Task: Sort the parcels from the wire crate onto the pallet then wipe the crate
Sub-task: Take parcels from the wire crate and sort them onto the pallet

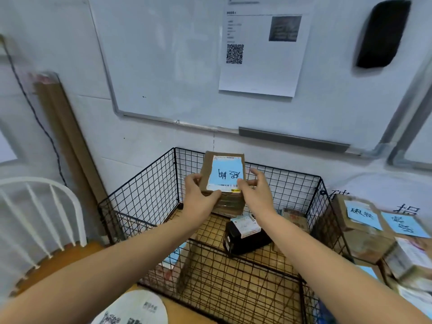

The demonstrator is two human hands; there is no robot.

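Hands first: my left hand [201, 195] grips the near left corner of a cardboard parcel [225, 170], thumb on top and fingers curled round the edge. My right hand [255, 190] grips the near right corner, thumb on the blue note [225, 173] stuck to the lid. The parcel sits high, above the far side of the wire crate [145, 190]. I cannot tell whether the brown mass just under it is its own side or a second box.

Down on the crate floor lie a black parcel [243, 239] with a white label and, in the far right corner, another carton [295, 218]. Outside the crate to the right is a stack of labelled boxes [360, 220]; the pallet itself I cannot make out under them.

I judge this to be the sorting step, mid-lift, with wiping a long way off. Next I would clear the right rim, read the note, and set the parcel with its matching pile.
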